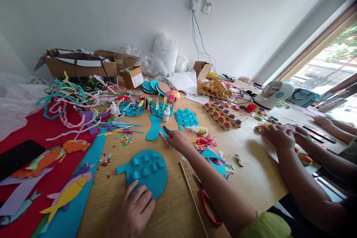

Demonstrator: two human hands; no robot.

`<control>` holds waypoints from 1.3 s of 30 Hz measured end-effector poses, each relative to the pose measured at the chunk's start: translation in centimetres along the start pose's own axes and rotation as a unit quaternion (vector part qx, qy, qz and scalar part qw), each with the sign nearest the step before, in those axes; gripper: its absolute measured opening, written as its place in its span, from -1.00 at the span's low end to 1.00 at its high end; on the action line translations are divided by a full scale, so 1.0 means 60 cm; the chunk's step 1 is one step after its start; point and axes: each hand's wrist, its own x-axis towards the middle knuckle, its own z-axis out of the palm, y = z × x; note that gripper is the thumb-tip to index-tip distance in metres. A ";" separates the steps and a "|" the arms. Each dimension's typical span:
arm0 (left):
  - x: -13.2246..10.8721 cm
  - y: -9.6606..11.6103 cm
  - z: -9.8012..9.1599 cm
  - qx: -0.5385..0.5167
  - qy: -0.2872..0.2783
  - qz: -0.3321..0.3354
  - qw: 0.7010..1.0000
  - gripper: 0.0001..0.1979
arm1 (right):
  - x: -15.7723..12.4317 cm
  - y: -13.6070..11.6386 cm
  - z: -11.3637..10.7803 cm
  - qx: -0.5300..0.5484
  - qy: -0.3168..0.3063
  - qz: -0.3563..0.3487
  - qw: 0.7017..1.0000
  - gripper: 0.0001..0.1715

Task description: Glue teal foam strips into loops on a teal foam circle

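My left hand (pixel 135 209) lies flat with its fingers spread on the near edge of a round teal paper piece with woven strips (pixel 147 171), low in the view. My right hand (pixel 178 140) reaches forward across the wooden table (pixel 259 178), with its fingers closed on the end of a pink and white twisted pipe cleaner (pixel 164 138). That pipe cleaner lies beside a teal fish-shaped cutout (pixel 154 127). A thin wooden stick (pixel 192 195) and red-handled scissors (pixel 206 206) lie next to my right forearm.
Red and blue sheets with paper fish (pixel 65 193) and a black phone (pixel 16 156) lie at left. Pipe cleaners (pixel 69 98), glue bottles (pixel 166 113), teal discs, painted egg cartons (pixel 221 115) and cardboard boxes fill the back. Other people's hands (pixel 279 135) work at right near a white fan (pixel 272 93).
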 end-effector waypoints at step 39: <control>0.004 0.002 -0.023 -0.027 -0.047 0.019 0.998 -0.69 | -0.011 0.015 -0.030 -0.018 0.067 0.011 0.998 -0.66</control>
